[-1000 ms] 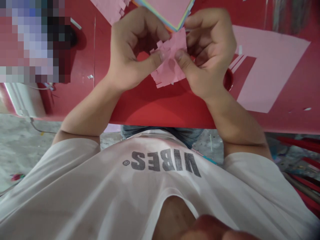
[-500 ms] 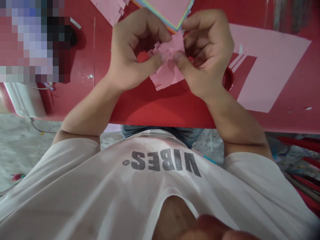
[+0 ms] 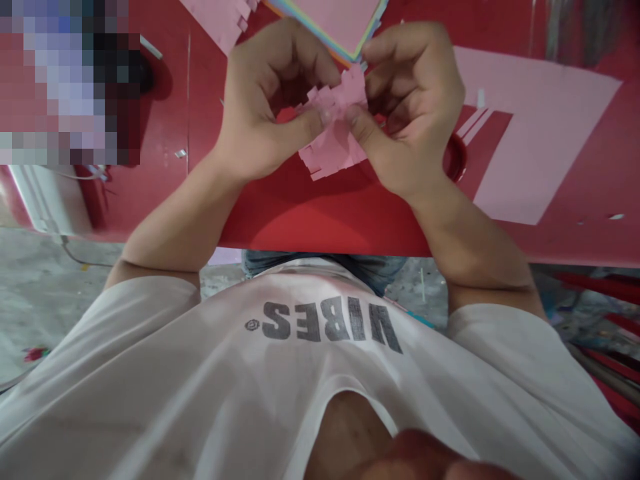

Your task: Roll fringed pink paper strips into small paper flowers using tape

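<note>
Paper piece [image 3: 331,152]: what sort of look?

Pink, thin, ragged on every side, edges snipped into small stepped tabs, upper part slightly bunched.

Whereabouts?

Between both hands, over the red tabletop [image 3: 325,223], just below a corner of a stack of coloured paper [image 3: 325,13] with rainbow edges and a pink top sheet. Contact with the table, impossible to tell.

Any readable writing?

Just "VIBES" in dark grey capitals across the white T-shirt [image 3: 300,387], upside down from the head camera, with a small round logo beside the S.

And the grip?

Pinching on both sides. Left hand [image 3: 270,100] and right hand [image 3: 410,107] curled inward, left thumb [image 3: 303,123] and right thumb [image 3: 367,133] pressed onto the paper, tips just apart. Other fingers bent above the paper, their tips partly hidden. Forearms angled in from both sides, over the table edge.

Anything close by?

Large pink sheet [image 3: 543,147] with a cut-away notch, right of the right hand. Fringed pink sheet [image 3: 220,20] beside the stack. Dark red round object [image 3: 455,159] against the right hand, too hidden to name.
</note>
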Demonstrator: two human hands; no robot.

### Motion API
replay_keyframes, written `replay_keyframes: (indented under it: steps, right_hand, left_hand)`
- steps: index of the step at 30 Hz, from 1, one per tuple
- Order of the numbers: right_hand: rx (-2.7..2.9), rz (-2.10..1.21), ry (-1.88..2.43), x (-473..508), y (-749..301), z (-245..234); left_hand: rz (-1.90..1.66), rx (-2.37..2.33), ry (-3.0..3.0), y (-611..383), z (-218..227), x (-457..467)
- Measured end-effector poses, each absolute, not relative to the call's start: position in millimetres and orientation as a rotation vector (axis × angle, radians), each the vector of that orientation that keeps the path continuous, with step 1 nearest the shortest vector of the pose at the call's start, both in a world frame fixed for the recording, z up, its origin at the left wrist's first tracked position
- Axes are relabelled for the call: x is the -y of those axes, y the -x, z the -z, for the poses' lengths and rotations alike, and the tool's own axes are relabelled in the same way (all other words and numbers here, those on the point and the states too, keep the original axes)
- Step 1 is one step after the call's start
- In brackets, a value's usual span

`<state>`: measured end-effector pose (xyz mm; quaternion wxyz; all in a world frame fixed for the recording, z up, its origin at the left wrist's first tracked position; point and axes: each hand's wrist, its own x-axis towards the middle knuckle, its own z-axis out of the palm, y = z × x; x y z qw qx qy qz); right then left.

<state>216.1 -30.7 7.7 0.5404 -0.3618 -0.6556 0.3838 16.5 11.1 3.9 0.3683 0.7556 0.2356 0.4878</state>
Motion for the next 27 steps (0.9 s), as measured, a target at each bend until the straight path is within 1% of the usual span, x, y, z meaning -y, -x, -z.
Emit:
replay_keyframes:
  steps: [6,11,16,17,20,22,23,25,27]
  right_hand:
    - [1.555,-0.878,0.840,27,-215,-4]
    - [1.615,-0.882,0.880,30,-214,-4]
    - [1.587,-0.887,0.910,21,-226,-8]
    - [1.589,-0.887,1.001,16,-231,-9]
    - [1.673,-0.829,1.117,2,-253,-12]
    - [1.858,-0.797,1.207,-5,-265,-10]
    - [1.998,-0.759,1.231,-7,-270,-8]
    - [2.279,-0.570,1.239,-9,-274,-2]
    - [2.389,-0.383,1.227,-9,-274,5]
  left_hand:
    - [-1.206,-0.767,-1.937,-18,-13,-1]
    - [-1.271,-0.645,-1.828,-21,-2,-5]
    - [-1.244,-0.696,-1.782,-14,4,-16]
    - [-1.228,-0.715,-1.777,-11,4,-19]
    - [-1.021,-0.745,-1.807,-3,10,-23]
    - [-0.822,-0.747,-1.869,-1,14,-22]
    - [-0.781,-0.733,-1.895,-2,15,-20]
    - [-0.733,-0.700,-1.941,-4,16,-16]
    - [-0.655,-0.506,-2.041,-7,14,-13]
